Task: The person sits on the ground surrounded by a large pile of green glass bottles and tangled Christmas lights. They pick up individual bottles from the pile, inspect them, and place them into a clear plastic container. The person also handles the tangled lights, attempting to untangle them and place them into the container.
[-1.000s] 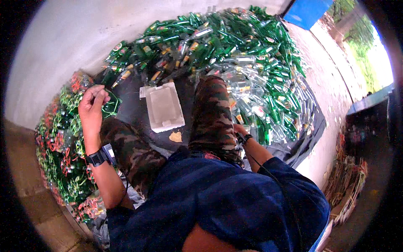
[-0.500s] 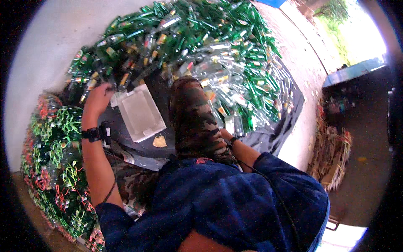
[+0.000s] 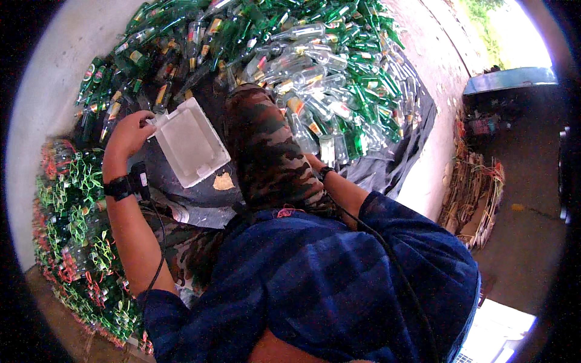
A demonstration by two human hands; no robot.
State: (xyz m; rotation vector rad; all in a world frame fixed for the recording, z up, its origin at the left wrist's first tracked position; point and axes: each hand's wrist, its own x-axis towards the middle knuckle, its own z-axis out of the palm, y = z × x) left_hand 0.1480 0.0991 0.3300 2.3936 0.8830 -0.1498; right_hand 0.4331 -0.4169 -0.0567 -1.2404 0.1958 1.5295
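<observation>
My left hand [image 3: 131,133] reaches out on the left, thumb and fingers closed at the near-left corner of a shallow white tray [image 3: 209,172]. The tray lies tilted on a dark sheet, and its inside shows nothing in it. My right hand [image 3: 314,162] is mostly hidden behind my camouflage-clad knee [image 3: 266,142]; only the wrist and a bit of the hand show, so its fingers cannot be seen. Close beyond it lie clear glass bottles [image 3: 308,75]. Brown and green bottles [image 3: 115,109] lie just past my left hand.
A large heap of green bottles [image 3: 369,54] spreads ahead. At left stand stacked bottles tied with green and red strips [image 3: 78,224]. A dry leaf [image 3: 224,181] rests beside the tray. Flattened cardboard [image 3: 478,206] is stacked at right, and a cable [image 3: 160,242] hangs along my left arm.
The whole view has shifted, so the heap and tray appear higher and further left. My left hand's fingers now show clearly at the tray's corner. My right hand stays behind the knee.
</observation>
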